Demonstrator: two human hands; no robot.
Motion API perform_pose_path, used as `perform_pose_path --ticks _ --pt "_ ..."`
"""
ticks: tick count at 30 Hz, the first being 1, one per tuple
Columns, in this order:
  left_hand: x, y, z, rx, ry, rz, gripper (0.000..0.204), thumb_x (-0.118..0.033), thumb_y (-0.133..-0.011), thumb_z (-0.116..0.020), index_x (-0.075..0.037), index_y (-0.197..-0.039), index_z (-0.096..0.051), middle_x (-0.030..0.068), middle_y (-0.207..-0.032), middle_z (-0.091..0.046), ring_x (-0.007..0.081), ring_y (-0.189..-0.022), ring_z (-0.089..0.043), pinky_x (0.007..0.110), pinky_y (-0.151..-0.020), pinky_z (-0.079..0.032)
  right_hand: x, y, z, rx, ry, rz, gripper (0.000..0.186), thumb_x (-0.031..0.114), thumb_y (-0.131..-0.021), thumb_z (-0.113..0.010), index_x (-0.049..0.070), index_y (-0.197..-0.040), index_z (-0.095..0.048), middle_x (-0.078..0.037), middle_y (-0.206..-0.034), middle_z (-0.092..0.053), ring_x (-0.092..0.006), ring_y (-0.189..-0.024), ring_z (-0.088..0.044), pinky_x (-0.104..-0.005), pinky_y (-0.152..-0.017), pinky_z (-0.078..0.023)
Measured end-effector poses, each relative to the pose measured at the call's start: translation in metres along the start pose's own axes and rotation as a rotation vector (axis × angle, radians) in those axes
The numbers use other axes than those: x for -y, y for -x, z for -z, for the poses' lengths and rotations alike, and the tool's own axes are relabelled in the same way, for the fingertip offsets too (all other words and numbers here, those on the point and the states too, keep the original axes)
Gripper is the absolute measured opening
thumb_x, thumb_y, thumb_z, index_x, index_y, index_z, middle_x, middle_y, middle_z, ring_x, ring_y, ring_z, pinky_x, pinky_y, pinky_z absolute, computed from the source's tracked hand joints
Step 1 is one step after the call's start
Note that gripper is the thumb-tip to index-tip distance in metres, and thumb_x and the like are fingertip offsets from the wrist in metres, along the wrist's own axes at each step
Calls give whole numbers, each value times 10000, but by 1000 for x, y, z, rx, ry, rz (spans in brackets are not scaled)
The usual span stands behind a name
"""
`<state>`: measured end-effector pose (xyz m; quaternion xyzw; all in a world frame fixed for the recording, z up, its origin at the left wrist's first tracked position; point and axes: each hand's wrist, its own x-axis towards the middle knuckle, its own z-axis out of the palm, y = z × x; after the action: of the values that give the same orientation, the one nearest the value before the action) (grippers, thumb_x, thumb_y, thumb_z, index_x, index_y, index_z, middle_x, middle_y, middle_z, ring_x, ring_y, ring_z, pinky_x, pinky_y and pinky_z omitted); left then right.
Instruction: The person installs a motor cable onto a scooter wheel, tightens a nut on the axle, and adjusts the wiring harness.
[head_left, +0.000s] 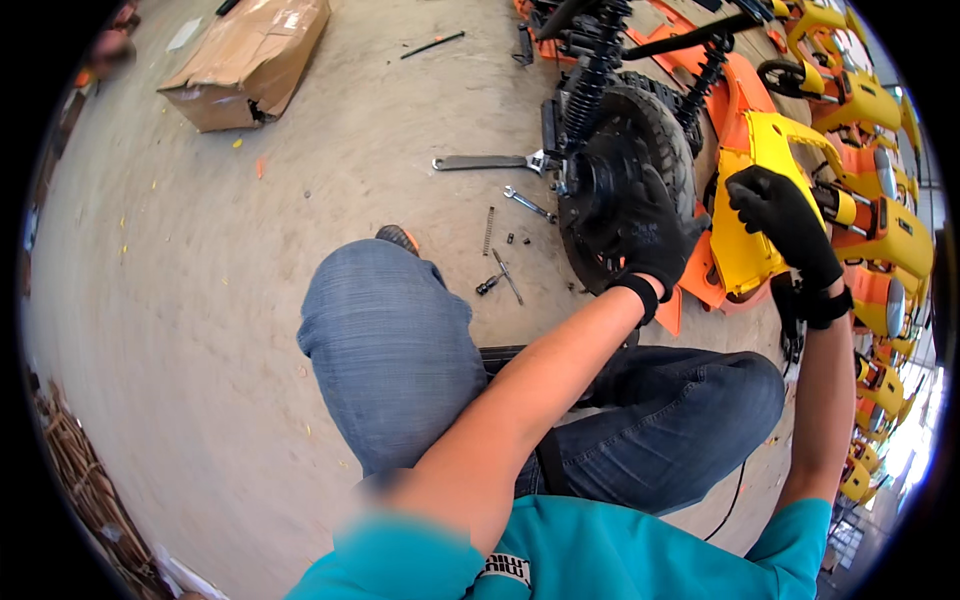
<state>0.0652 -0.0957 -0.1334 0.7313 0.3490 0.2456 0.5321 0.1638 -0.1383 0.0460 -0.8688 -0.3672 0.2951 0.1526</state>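
Observation:
My left hand (655, 235), in a black glove, lies against the side of a scooter wheel (655, 120) with its fingers stretched out toward the hub. The wheel has a black tyre and a dark hub, with coil-spring shock absorbers (593, 95) beside it. My right hand (775, 215), also gloved in black, is held up in front of a yellow body panel (750, 255). Its fingers are curled into a fist, and whatever may be inside is hidden. An adjustable wrench (490, 162) and a smaller wrench (530, 204) lie on the floor left of the wheel.
A spring (489, 231), small dark parts (511, 239) and a thin rod-like tool (507, 276) lie near my knee. A battered cardboard box (245, 65) stands far left, and a long dark rod (433, 45) lies beyond the wrenches. Several yellow scooters (885, 235) line the right side.

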Motion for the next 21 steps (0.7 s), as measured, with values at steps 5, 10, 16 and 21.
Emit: perform_pose_path --ticks 5,10,16,21 --pt "-18 -4 -33 -31 24 -141 1122 -547 -734 -745 94 -1471 -191 338 -1438 -363 471 -1307 -404 492 -1082 -349 -24 55 111 -128 -5 212 349 305 -961 -602 12 -1146 -642 -80 -906 -673 -173 -782 -660 -297 -765 -542" --pt "-2 -14 25 292 80 14 1100 -488 -753 -772 103 -1467 -180 325 -1389 -452 399 -1282 -472 390 -1082 -378 33 50 94 -275 10 568 304 215 -982 -547 -9 -1166 -640 -112 -954 -694 -191 -810 -693 -291 -748 -565" --pt "22 -63 69 616 520 206 388 -411 -887 -703 -32 -942 -643 -8 -732 -608 69 -611 -537 227 -571 -455 51 64 35 -57 -186 525 262 165 -959 -551 -16 -1114 -659 -132 -937 -712 -207 -799 -708 -317 -712 -569" --pt "2 -102 182 548 131 13 321 -355 -959 -595 -49 -1042 -647 51 -878 -617 123 -741 -604 249 -641 -500 -3 6 -85 -152 257 733 261 257 -895 -606 25 -980 -692 -157 -987 -691 -299 -866 -681 -402 -754 -531"
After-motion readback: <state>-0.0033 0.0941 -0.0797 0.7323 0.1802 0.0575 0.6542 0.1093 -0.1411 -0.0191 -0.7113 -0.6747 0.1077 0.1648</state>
